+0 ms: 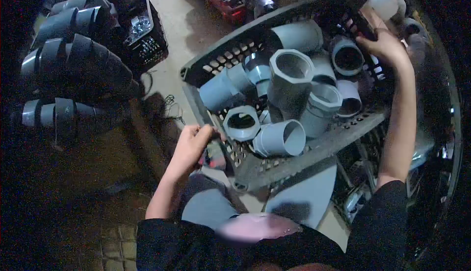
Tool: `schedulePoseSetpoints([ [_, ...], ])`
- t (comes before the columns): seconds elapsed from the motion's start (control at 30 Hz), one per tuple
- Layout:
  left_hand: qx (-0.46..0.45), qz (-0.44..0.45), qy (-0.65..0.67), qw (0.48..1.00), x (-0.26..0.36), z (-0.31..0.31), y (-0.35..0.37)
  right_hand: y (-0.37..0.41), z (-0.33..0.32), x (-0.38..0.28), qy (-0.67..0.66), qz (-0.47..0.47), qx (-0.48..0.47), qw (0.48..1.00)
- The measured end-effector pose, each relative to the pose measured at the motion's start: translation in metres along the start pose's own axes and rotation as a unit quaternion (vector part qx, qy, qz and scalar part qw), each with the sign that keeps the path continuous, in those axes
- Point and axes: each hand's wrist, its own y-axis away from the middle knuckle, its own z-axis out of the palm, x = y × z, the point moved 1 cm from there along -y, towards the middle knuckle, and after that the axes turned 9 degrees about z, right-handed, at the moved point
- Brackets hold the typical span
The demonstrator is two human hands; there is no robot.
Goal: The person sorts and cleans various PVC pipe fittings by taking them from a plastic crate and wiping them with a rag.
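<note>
A dark plastic crate with perforated walls is tilted in front of me. Grey PVC pipe fittings fill it, among them a tall one with an octagonal collar, a short coupling lying on its side and a collared ring. My left hand is closed on the crate's left rim, its fingertips partly hidden by that edge. At the far right end my right hand grips the crate's end wall, the thumb on the inner side near a round open fitting.
Stacks of large grey pipe fittings rise at the left. Behind them stands a black crate with small clear-wrapped items. A red crate sits on the floor at the back. Metal racking is below the crate's right side.
</note>
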Motion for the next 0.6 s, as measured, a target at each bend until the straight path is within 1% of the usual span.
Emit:
schedulePoseSetpoints([
  [0.03,0.026,-0.004,-0.007,1.000,0.003,-0.001,-0.001,0.001,0.003,0.000,-0.013,0.006,-0.051,0.999],
  [0.1,0.014,0.005,-0.018,1.000,-0.010,-0.010,-0.009,0.029,0.002,-0.004,0.052,0.017,0.115,0.992],
  [0.13,0.030,0.005,-0.016,0.999,-0.004,-0.011,-0.007,0.043,-0.003,-0.007,0.104,-0.005,0.153,0.983],
  [0.17,0.050,0.061,-0.034,0.996,-0.004,-0.012,-0.008,0.057,-0.009,-0.010,0.156,-0.024,0.194,0.968],
  [0.23,0.037,-0.007,-0.025,0.999,0.003,-0.020,0.000,0.069,-0.013,-0.004,0.141,-0.025,0.118,0.983],
  [0.3,0.113,0.021,-0.006,0.993,-0.006,-0.024,0.010,0.095,-0.007,-0.003,0.000,-0.046,0.077,0.996],
  [0.33,0.148,0.034,-0.101,0.983,-0.020,-0.036,0.018,0.110,0.000,-0.007,-0.008,-0.045,0.060,0.997],
  [0.37,0.159,0.012,-0.103,0.982,-0.026,-0.059,0.021,0.124,0.014,-0.029,-0.016,-0.035,0.037,0.999],
  [0.43,0.198,-0.002,-0.098,0.975,-0.043,-0.079,0.035,0.137,0.039,-0.046,-0.052,-0.059,0.014,0.997],
  [0.5,0.228,0.001,-0.123,0.966,-0.064,-0.102,0.035,0.138,0.066,-0.074,-0.063,-0.061,-0.022,0.996],
  [0.53,0.245,-0.002,-0.142,0.959,-0.072,-0.107,0.043,0.139,0.081,-0.081,-0.094,-0.051,-0.066,0.992],
  [0.57,0.255,-0.023,-0.159,0.954,-0.078,-0.106,0.050,0.140,0.103,-0.084,-0.113,-0.062,-0.066,0.989],
  [0.6,0.264,-0.047,-0.184,0.946,-0.066,-0.096,0.050,0.131,0.124,-0.075,-0.138,-0.072,-0.072,0.985],
])
